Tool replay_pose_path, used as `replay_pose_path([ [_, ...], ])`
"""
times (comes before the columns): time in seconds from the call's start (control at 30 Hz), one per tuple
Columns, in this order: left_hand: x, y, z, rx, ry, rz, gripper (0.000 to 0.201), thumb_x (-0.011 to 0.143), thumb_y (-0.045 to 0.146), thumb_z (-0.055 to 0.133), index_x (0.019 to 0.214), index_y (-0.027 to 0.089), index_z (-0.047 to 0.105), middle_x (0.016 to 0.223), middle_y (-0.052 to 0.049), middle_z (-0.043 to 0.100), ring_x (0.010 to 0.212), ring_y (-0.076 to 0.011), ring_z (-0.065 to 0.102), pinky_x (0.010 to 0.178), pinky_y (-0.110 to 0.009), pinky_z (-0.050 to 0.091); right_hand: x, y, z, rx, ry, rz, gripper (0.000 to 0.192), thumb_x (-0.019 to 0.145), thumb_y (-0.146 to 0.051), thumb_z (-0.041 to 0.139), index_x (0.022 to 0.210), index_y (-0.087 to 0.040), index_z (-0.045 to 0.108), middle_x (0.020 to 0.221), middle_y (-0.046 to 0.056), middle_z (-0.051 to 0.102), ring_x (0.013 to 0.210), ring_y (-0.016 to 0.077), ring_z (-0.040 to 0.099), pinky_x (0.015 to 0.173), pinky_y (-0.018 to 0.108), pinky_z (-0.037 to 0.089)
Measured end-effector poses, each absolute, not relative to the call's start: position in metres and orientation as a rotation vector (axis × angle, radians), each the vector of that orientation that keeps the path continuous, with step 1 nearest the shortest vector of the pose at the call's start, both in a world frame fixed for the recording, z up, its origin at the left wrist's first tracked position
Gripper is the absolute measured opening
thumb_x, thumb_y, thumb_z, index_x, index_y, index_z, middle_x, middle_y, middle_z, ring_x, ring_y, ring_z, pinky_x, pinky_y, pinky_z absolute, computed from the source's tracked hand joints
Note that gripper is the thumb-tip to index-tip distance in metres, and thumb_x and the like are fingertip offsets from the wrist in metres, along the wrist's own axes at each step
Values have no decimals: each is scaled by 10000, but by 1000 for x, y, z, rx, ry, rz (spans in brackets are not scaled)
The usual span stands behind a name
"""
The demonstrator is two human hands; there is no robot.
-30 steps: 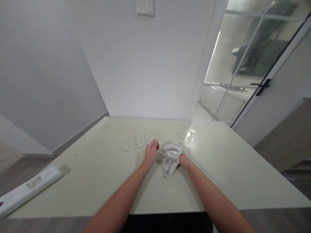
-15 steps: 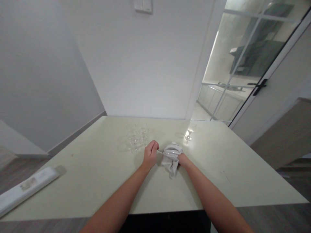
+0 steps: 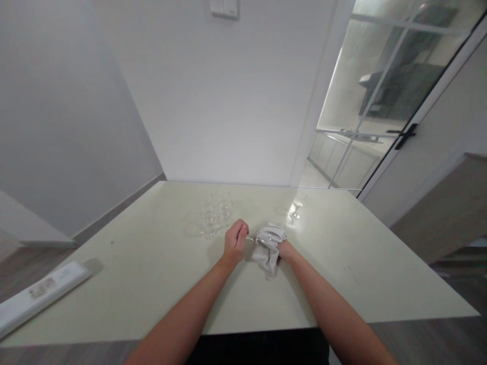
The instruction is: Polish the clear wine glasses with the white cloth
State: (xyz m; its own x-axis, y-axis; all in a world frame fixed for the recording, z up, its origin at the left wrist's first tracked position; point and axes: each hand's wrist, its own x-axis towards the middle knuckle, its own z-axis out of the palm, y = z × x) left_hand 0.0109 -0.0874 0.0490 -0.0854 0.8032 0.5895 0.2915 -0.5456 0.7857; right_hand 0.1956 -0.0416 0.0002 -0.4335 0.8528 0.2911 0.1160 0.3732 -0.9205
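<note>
Two bare hands work over a pale surface [image 3: 152,284]. The left hand [image 3: 236,242] has its fingers curled shut around the stem end of a clear stemmed glass [image 3: 262,239], which lies tipped on its side between the two hands. The bowl of that glass rests in a crumpled, light grey cloth [image 3: 268,257], whose loose end hangs toward the person. The right hand [image 3: 283,250] is at the cloth's right side; its fingers are hidden, so their grip cannot be told. Just beyond the left hand, a group of clear glasses [image 3: 215,217] stands close together, too faint to count or to tell any contents. Farther right, beyond the cloth, a single stemmed glass [image 3: 294,215] stands upright on its foot.
</note>
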Motion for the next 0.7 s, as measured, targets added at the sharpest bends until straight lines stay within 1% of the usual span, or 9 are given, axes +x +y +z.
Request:
replay_pose_path([
  [0.1, 9, -79, 46, 1625, 1234, 1655, 368, 950, 399, 401, 640, 209, 462, 602, 22, 430, 573, -137, 403, 562, -279, 314, 193, -40, -3, -914, -1789, 1151, 280, 728, -520, 687, 831, -264, 741, 994, 68, 749, 1083, 266, 639, 1109, 446, 391],
  [0.23, 8, -66, 38, 1383, 1269, 1614, 361, 895, 402, 432, 590, 210, 453, 553, 31, 401, 519, -127, 363, 496, -262, 280, 188, -46, 7, -862, -1748, 1263, 313, 726, -489, 685, 878, -220, 735, 898, 62, 750, 991, 254, 669, 1061, 468, 438],
  [0.33, 8, -61, 35, 1315, 1269, 1567, 360, 873, 400, 430, 570, 208, 457, 540, 30, 405, 499, -121, 360, 470, -254, 270, 186, -50, 16, -821, -1734, 1319, 317, 679, -472, 721, 857, -209, 725, 849, 53, 743, 938, 251, 677, 1024, 470, 468],
  [0.47, 9, -64, 36, 1368, 1246, 1555, 370, 882, 422, 438, 583, 206, 462, 545, 31, 410, 499, -116, 372, 463, -246, 274, 186, -52, 16, -875, -1560, 1354, 320, 626, -460, 774, 805, -201, 712, 907, 82, 738, 949, 275, 670, 993, 459, 483],
  [0.57, 9, -65, 38, 1395, 1225, 1578, 377, 888, 434, 454, 591, 203, 464, 550, 31, 413, 499, -112, 370, 459, -241, 276, 183, -57, 12, -943, -1410, 1395, 339, 688, -473, 740, 847, -176, 707, 904, 103, 731, 879, 280, 676, 884, 434, 530],
  [0.63, 8, -64, 38, 1359, 1221, 1585, 388, 889, 446, 457, 587, 203, 465, 542, 33, 400, 491, -110, 354, 448, -237, 263, 180, -60, 11, -984, -1352, 1483, 357, 744, -488, 698, 863, -152, 703, 808, 97, 718, 783, 266, 678, 762, 398, 554],
  [0.7, 7, -62, 38, 1310, 1211, 1576, 399, 885, 459, 459, 579, 203, 460, 534, 35, 386, 484, -108, 338, 437, -234, 248, 179, -62, 10, -986, -1368, 1477, 360, 770, -490, 680, 834, -136, 705, 723, 85, 696, 739, 250, 674, 701, 360, 554],
])
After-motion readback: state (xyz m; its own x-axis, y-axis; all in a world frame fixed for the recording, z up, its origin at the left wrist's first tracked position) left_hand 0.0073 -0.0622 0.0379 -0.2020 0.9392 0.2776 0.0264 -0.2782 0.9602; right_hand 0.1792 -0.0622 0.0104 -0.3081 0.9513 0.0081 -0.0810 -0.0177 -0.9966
